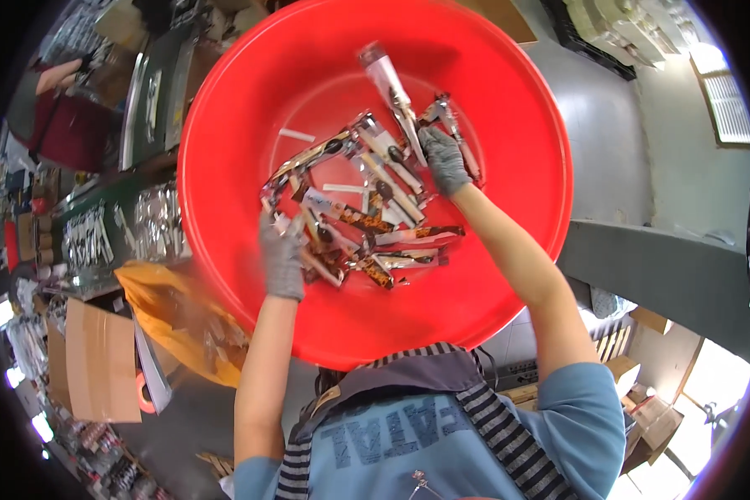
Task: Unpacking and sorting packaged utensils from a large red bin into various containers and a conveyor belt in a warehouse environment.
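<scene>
A big round red tub [525, 187] sits in front of me, with a loose heap of long cutlery packets [346, 210] on its bottom. Their wrappers are clear with brown and orange print; pale sticks and dark spoon-like pieces show through. My right hand [444, 158], in a grey glove, is closed on a clear cutlery packet [385, 79] that points up and away toward the tub's far side. At the heap's left edge, my gloved left hand [282, 258] has its fingers closed around the end of a packet, partly hidden and slightly blurred.
An orange-yellow bag [179, 325] and an open cardboard box [100, 358] stand left of the tub. Beyond them is a bench with bundles of wrapped packets [158, 221]. Another person [67, 125] works at the far left. A grey beam [658, 271] runs along the right.
</scene>
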`<move>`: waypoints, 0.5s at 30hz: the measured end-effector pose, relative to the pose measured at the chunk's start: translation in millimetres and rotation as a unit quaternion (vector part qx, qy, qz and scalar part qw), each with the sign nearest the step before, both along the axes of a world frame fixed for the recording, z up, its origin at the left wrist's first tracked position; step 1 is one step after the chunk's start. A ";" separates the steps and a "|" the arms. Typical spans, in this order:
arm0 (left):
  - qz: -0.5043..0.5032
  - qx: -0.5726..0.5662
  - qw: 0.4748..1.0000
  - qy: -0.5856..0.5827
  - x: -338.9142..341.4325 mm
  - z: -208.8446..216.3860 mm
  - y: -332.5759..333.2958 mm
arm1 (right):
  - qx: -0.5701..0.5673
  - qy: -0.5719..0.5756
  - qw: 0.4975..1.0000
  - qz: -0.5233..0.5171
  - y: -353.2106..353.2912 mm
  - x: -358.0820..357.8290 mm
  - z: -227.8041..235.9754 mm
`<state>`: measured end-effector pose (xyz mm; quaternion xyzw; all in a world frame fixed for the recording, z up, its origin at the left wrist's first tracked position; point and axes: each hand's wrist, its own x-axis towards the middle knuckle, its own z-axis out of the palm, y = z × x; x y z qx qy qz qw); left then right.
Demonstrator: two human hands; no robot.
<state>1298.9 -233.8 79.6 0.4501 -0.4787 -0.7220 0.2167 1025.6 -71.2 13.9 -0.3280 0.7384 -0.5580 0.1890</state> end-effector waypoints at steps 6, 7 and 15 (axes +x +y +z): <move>-0.032 0.206 0.953 0.218 -72.2 53.9 36.4 | -0.026 -0.691 0.711 0.126 -4.3 102.4 106.9; -0.056 0.236 0.947 0.211 -72.6 60.5 36.1 | -0.006 -0.709 0.697 0.104 -4.5 111.6 113.5; 0.024 0.042 0.998 0.035 -61.3 64.1 50.5 | -0.034 -0.244 0.969 -0.005 -21.7 140.8 123.9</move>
